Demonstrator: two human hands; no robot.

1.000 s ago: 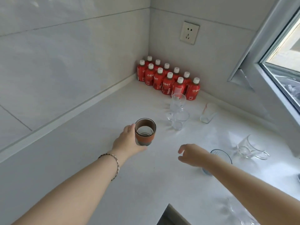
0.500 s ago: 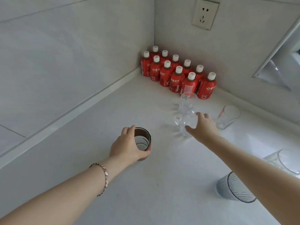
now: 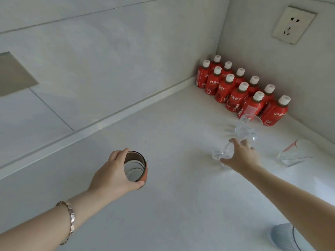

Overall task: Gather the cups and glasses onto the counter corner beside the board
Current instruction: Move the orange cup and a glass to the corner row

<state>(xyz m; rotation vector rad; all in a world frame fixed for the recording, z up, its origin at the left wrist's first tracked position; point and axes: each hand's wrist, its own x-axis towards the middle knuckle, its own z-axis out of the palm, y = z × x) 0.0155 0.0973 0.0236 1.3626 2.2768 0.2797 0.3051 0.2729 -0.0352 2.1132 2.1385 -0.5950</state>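
Note:
My left hand (image 3: 112, 173) grips a brown and orange cup (image 3: 135, 168) standing on the white counter (image 3: 172, 205), fingers wrapped around its left side. My right hand (image 3: 242, 156) closes on a small clear glass (image 3: 223, 153) at centre right. Just behind it stands a taller clear glass (image 3: 247, 127). A clear glass with a red mark (image 3: 294, 153) stands further right. A ribbed bluish glass (image 3: 284, 236) sits at the bottom right, partly hidden by my right forearm.
Several red juice bottles (image 3: 241, 91) with white caps fill the counter corner where the two tiled walls meet. A wall socket (image 3: 293, 24) sits above them. A low ledge (image 3: 90, 124) runs along the left wall.
The view has swung left and closer. My right hand stays on the small clear glass and has closed around it. My left hand still holds the brown cup on the counter.

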